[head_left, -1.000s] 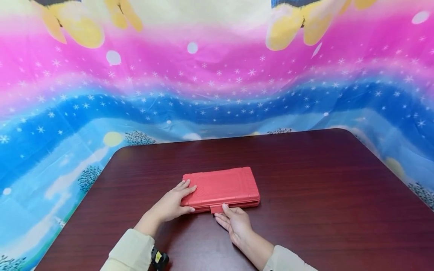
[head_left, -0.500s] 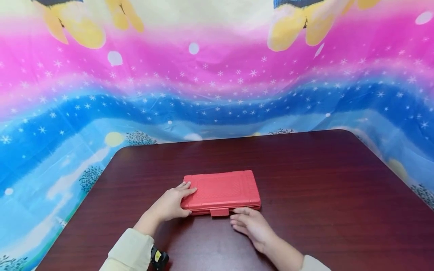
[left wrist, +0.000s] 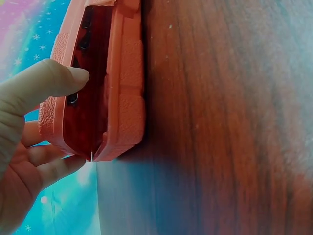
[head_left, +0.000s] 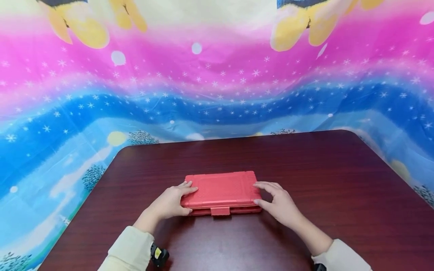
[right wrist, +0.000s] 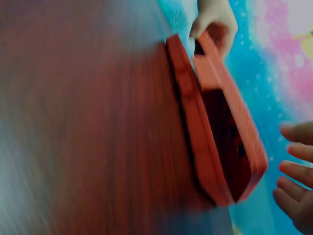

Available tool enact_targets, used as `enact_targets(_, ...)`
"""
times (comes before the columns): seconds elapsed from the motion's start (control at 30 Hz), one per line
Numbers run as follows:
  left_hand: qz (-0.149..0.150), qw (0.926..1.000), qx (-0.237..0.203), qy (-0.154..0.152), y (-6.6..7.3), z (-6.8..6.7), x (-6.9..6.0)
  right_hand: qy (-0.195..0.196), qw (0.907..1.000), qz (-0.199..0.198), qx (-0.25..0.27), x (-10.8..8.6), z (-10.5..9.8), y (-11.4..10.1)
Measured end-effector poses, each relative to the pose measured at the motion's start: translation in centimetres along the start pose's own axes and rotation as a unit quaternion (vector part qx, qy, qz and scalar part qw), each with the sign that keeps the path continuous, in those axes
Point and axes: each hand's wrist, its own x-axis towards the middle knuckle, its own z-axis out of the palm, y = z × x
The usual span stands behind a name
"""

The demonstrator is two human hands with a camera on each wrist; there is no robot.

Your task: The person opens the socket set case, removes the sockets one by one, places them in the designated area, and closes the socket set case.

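Left hand: fingers pinching the lid at its left end, thumb at the front gap. Right hand: fingers loosely spread beside the right end; contact doubtful. Case on the table, lid parted along the front. Likely best: even lift at both ends, base kept flat.

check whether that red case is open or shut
The red case is partly open: the left wrist view shows a gap between lid and base.
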Motion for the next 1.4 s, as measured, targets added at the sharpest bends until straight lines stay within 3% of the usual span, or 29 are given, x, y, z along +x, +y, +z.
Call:
enact_targets(0.13, -0.004, 0.9998, -0.019, -0.002, -0.1, -0.3, 0.1, -0.087, 0.995, -0.03, -0.037, 0.5, -0.2, 1.2)
enact_targets(0.23, -0.002, 0.9994, -0.034, -0.006, -0.2, -0.5, 0.1, -0.105, 0.9894, -0.07, -0.072, 0.6, 0.0, 1.7)
enact_targets(0.4, 0.006, 0.9986, -0.053, 0.0, -0.3, -1.0, 0.0, -0.087, 0.9832, -0.118, -0.108, 0.8, -0.1, 1.9)
enact_targets(0.63, 0.011, 0.9944, -0.098, 0.038, -1.1, -1.2, -0.2, -0.043, 0.9848, -0.153, -0.071, 1.3, -0.2, 2.3)
enact_targets(0.87, 0.013, 0.986, -0.134, 0.098, -1.3, -1.0, -0.2, 0.011, 0.9886, -0.147, -0.03, 1.9, 0.0, 2.4)
enact_targets(1.03, 0.009, 0.9748, -0.174, 0.14, -1.2, -1.1, -0.1, 0.047, 0.991, -0.126, -0.001, 2.6, 0.1, 2.1)
enact_targets(1.2, 0.008, 0.9663, -0.188, 0.175, -1.3, -1.1, -0.1, 0.052, 0.9922, -0.111, 0.025, 3.2, 0.1, 1.5)
enact_targets(1.4, 0.008, 0.9631, -0.186, 0.195, -1.3, -1.4, -0.1, 0.055, 0.9921, -0.111, 0.019, 3.6, 0.0, 1.3)
